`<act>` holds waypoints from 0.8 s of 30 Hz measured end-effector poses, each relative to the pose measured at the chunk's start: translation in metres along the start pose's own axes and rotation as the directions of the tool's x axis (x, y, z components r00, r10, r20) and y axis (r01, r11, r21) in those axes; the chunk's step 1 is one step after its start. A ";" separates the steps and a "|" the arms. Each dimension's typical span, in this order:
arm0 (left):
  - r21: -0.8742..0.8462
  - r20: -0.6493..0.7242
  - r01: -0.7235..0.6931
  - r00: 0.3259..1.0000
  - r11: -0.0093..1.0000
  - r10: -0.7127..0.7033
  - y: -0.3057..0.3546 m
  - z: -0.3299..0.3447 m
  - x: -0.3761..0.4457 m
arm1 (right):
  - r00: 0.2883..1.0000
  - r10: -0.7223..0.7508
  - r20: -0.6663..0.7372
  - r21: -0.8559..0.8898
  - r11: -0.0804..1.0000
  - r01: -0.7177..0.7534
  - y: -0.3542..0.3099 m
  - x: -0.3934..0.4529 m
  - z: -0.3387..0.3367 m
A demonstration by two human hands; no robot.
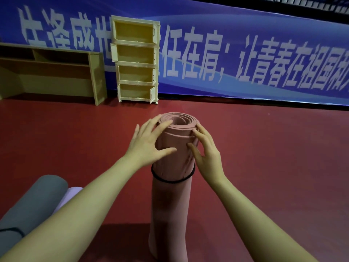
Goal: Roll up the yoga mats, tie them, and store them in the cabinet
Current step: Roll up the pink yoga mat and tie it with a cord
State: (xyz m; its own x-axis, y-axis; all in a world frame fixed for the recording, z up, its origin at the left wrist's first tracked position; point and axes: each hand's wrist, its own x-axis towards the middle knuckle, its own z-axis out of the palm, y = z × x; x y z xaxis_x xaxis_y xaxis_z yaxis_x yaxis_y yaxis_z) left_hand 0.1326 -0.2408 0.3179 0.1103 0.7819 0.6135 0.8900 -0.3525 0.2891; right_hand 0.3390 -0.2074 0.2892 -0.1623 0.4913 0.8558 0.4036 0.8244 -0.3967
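The rolled pink foam yoga mat (171, 167) is standing on end at centre frame on the red floor (264, 148), with a thin black elastic band (171, 180) circling it below the hands. The step in hand appears to be tying. To do it well, the loosely stepped top coils need squeezing tight and the band seating level, clear of the end.

The left hand (149, 140) is lying against the roll's left side, fingers spread and nearly straight, pressing rather than gripping. The right hand (205, 150) is touching the right side, fingers bent lightly, thumb against the foam; no clamp is evident.

The cream plastic four-tier cabinet (137, 60) is standing open at upper left, well apart. A grey rolled mat (32, 201) is lying at lower left.
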 end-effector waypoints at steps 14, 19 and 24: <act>0.238 -0.160 -0.217 0.953 0.947 0.259 0.011 0.007 0.008 | 0.995 -0.092 -0.038 -0.170 0.982 0.084 0.007 0.010 -0.002; 0.233 -0.147 -0.210 0.958 0.949 0.248 0.013 0.001 0.004 | 0.991 -0.135 0.011 -0.246 0.960 0.134 0.007 0.012 -0.004; 0.245 -0.143 -0.207 0.959 0.947 0.246 0.012 -0.003 0.000 | 0.984 -0.175 0.013 -0.185 0.967 0.175 0.000 0.018 -0.004</act>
State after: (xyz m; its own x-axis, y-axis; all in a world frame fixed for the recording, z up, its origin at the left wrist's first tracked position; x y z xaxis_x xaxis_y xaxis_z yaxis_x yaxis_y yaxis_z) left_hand 0.1421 -0.2461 0.3235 0.2620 0.5894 0.7642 0.9286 -0.3696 -0.0333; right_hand 0.3395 -0.1998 0.3060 -0.2422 0.3427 0.9077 0.5286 0.8311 -0.1727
